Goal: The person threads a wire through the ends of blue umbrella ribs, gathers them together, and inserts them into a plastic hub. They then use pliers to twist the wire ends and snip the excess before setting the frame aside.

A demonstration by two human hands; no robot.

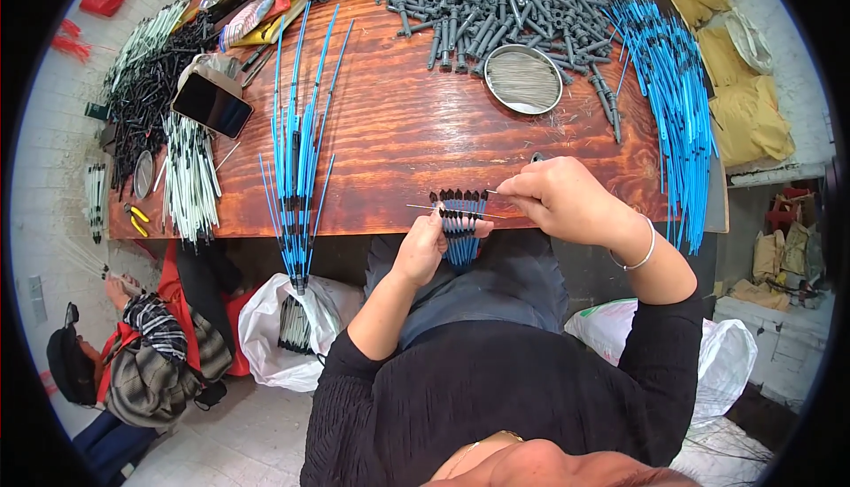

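Note:
Just off the table's front edge, my left hand (420, 251) is closed around a fan of blue rods (461, 246) with black ends pointing away from me. A thin metal pin (421, 207) runs crosswise through the row of black ends and sticks out on both sides. To the right of the fan, my right hand (560, 197) pinches thumb and forefinger at a thin metal wire (492, 191), its tip touching or close to the rightmost black end. My palm and fingers hide part of the fan's lower side.
Beyond my hands, a round metal dish (486, 80) holds many thin pins. Grey plastic pieces (496, 9) heap at the back. Blue rods (677, 106) pile right; an assembled blue bundle (297, 150) lies left near a phone (212, 104). Another person (150, 354) works at far left.

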